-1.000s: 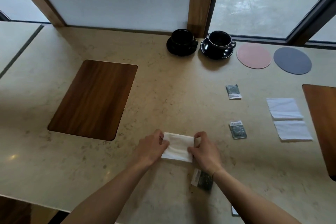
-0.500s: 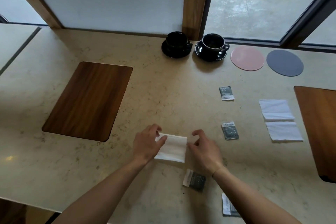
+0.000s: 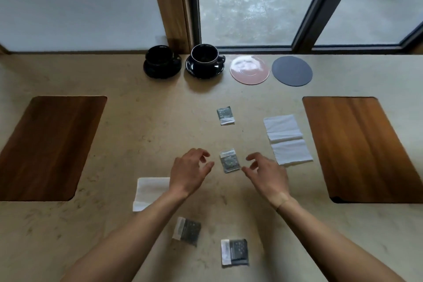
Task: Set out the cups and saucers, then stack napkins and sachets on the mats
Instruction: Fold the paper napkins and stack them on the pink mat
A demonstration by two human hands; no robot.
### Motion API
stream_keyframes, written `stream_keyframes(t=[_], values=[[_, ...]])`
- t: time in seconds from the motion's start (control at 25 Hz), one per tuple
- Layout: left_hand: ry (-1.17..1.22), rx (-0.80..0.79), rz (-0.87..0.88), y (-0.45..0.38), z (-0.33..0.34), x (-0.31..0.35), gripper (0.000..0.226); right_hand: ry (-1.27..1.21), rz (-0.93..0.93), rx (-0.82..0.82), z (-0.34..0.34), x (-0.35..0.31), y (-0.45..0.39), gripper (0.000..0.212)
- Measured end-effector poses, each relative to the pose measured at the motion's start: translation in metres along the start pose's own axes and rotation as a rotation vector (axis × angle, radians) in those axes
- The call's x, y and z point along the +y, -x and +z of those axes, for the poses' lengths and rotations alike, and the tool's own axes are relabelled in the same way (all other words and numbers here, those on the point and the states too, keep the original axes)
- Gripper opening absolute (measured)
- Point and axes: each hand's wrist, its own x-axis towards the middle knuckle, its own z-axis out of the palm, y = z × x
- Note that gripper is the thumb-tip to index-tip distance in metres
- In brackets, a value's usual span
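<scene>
Two black cups on black saucers stand at the back, the left cup [image 3: 161,60] and the right cup [image 3: 205,59]. Beside them lie a pink round mat [image 3: 249,70] and a grey round mat [image 3: 292,71]. A folded white napkin [image 3: 150,192] lies flat by my left forearm. Two more napkins [image 3: 287,139] lie at the right. Several dark sachets lie on the table: a far sachet [image 3: 225,115], a middle sachet [image 3: 229,160] and two near ones [image 3: 187,231], [image 3: 234,252]. My left hand [image 3: 190,173] and my right hand [image 3: 266,174] hover open on either side of the middle sachet, holding nothing.
Two wooden rectangular placemats are set into the stone table, one at the left [image 3: 49,146] and one at the right [image 3: 361,149]. A wooden post [image 3: 171,4] and window frames rise behind the cups.
Both hands have let go of the folded napkin, which stays flat on the table, and have moved right and forward to flank the middle sachet. The view has shifted right.
</scene>
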Motion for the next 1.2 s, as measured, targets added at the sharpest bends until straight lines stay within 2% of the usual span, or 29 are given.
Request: stream_keyframes(t=[0.28, 0.52, 0.92, 1.08, 1.2], values=[[0.059, -0.037, 0.03, -0.038, 0.053, 0.076, 0.019, 0.044, 0.075, 0.017, -0.047, 0.09, -0.027, 0.03], [0.037, -0.06, 0.057, -0.068, 0.089, 0.109, 0.022, 0.061, 0.02, 0.006, -0.066, 0.141, -0.06, 0.033], [-0.101, 0.023, 0.11, -0.102, 0.132, 0.136, 0.018, 0.178, -0.149, 0.203, -0.056, 0.167, -0.109, 0.02], [-0.107, 0.007, 0.103, -0.107, 0.137, 0.135, 0.016, 0.156, -0.168, 0.225, -0.05, 0.17, -0.119, 0.01], [-0.083, 0.013, 0.107, -0.108, 0.14, 0.134, 0.01, 0.149, -0.151, 0.218, -0.046, 0.17, -0.123, 0.01]])
